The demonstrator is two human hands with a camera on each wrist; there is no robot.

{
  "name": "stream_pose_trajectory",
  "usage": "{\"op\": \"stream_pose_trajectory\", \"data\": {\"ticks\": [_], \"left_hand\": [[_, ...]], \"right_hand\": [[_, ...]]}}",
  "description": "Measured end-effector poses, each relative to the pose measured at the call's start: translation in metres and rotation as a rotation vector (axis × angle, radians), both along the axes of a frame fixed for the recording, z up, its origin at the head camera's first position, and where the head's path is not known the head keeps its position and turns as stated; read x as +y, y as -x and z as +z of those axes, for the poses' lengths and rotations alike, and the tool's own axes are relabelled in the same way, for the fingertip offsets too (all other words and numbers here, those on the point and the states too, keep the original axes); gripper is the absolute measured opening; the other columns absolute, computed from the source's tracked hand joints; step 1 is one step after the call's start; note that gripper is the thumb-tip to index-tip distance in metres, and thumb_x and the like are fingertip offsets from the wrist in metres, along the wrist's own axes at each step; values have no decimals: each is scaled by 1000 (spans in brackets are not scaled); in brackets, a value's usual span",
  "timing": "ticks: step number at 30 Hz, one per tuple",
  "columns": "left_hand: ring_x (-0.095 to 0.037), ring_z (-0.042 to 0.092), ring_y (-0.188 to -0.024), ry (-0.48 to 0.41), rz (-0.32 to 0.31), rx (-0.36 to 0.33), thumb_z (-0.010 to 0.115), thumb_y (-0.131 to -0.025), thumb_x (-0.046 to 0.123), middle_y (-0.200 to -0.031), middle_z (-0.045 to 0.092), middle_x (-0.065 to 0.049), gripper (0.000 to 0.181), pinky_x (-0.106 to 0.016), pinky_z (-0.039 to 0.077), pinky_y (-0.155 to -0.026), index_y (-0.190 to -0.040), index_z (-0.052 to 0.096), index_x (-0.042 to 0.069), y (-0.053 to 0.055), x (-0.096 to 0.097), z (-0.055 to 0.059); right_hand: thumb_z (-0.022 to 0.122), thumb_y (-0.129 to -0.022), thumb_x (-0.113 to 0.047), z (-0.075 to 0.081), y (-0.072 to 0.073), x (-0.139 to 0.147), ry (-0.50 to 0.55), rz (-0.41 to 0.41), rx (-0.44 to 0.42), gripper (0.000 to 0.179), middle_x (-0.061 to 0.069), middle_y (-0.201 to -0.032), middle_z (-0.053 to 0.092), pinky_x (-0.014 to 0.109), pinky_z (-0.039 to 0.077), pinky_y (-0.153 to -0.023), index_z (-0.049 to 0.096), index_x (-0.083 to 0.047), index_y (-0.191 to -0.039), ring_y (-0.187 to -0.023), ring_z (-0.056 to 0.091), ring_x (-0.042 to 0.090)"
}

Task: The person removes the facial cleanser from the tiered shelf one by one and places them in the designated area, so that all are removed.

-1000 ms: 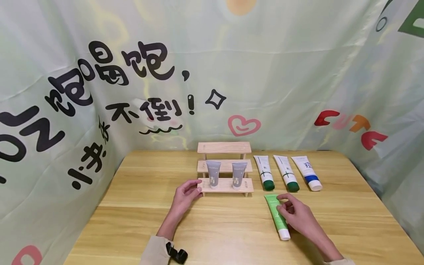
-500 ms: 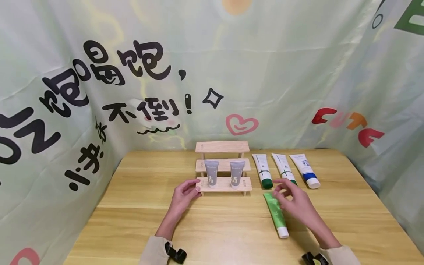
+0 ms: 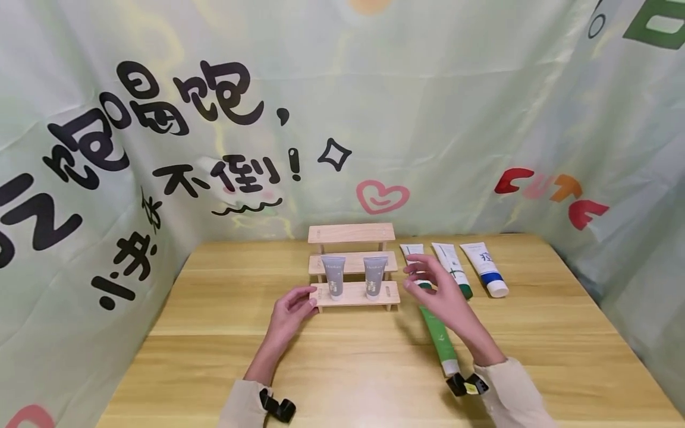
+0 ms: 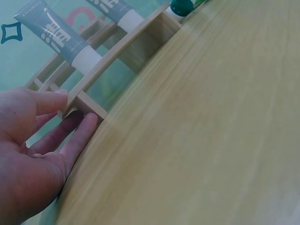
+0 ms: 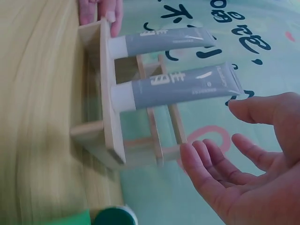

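A three-step wooden display stand sits on the table. Two small grey tubes stand upright on their white caps on its lowest step. My left hand grips that step's left end, thumb on the shelf edge and fingers by the leg. My right hand is raised right of the stand with nothing in it, fingers loosely bent and spread apart. In the right wrist view, its thumb tip overlaps the top of the nearer grey tube. Below this hand a green tube with a white cap lies flat.
Two white tubes with green caps, one partly behind my right hand, and a white tube with a blue band lie in a row right of the stand. A printed curtain hangs behind the wooden table.
My right hand has left the green tube, where its fingers were, and moved up and left toward the stand. My left hand stays at the stand. The head view has shifted slightly.
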State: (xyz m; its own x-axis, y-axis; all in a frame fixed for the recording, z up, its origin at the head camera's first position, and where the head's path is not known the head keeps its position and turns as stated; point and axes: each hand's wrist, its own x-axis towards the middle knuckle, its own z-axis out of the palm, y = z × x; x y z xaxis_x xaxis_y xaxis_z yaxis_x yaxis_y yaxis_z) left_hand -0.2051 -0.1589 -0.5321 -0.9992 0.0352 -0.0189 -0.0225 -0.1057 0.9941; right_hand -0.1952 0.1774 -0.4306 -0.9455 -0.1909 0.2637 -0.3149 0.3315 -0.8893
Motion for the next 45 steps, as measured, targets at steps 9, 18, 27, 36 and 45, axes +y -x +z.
{"op": "stream_pose_trajectory", "data": {"ticks": [9, 18, 27, 36, 45], "left_hand": [[-27, 67, -108, 12, 37, -11, 69, -94, -6, -134, 59, -23, 34, -35, 63, -92, -128, 65, -4, -1, -4, 0], [-28, 67, -109, 8, 14, -14, 69, -95, -4, -134, 58, -23, 35, -36, 62, -93, -129, 64, -4, -2, -2, 0], [-28, 67, -109, -9, 6, -12, 69, -94, -6, -134, 59, -24, 35, -36, 62, -94, -129, 64, -5, -2, -2, 0], [-28, 67, -110, -13, -1, -14, 69, -94, -5, -135, 58, -24, 36, -35, 62, -94, -129, 63, -6, -1, 0, 1], [-28, 67, -109, -20, -3, 4, 69, -94, -6, -135, 57, -24, 35, -36, 62, -94, -129, 63, -6, -1, -1, -1]], "right_hand": [[73, -95, -4, -5, 16, -32, 170, 90, -26, 50, 22, -128, 62, 26, 58, -97, 52, -3, -141, -122, 58, 40], [72, -97, -10, -15, 18, -46, 258, 83, -101, 50, 19, -134, 62, 28, 56, -101, 51, -8, -143, -125, 57, 33], [70, -99, -11, -24, 17, -53, 248, 60, -119, 42, 20, -130, 62, 27, 56, -99, 51, -5, -136, -122, 58, 32], [68, -100, -9, -27, 17, -52, 220, 65, -81, 33, 21, -126, 64, 24, 56, -95, 53, -2, -129, -117, 59, 33], [68, -99, -4, -30, 15, -51, 209, 47, -74, 36, 22, -127, 63, 27, 55, -98, 53, 0, -131, -117, 59, 32]]}}
